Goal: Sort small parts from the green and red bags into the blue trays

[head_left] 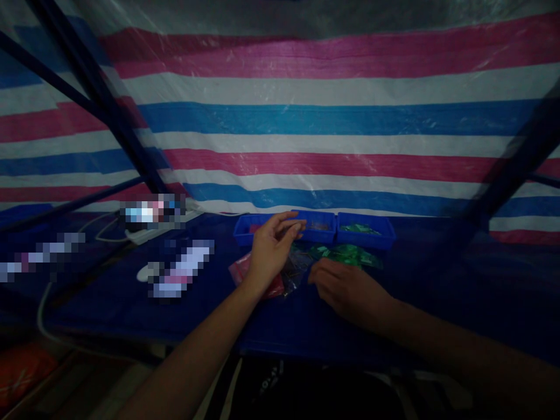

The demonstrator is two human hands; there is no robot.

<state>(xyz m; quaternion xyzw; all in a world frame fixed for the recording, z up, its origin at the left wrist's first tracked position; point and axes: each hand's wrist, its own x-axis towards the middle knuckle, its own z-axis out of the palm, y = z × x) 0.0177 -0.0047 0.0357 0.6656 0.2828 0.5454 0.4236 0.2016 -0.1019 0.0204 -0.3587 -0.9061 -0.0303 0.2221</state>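
My left hand is raised in front of the blue bins, its thumb and fingertips drawn together in a pinch. Whatever it may hold is too small to make out. Lower and to the right, my right hand has its fingers curled inward near the table, their tips partly hidden. Beneath my left hand lie pink plastic packets, partly covered by it. Clear plastic packets lie between the two hands. Just beyond my right hand sits a pile of green packets.
Three small blue bins stand in a row at the back: left, middle and right, the last with green packets inside. A white cable, a power strip and a blurred-out phone-like item are on the left. Blue frame bars slant at both sides.
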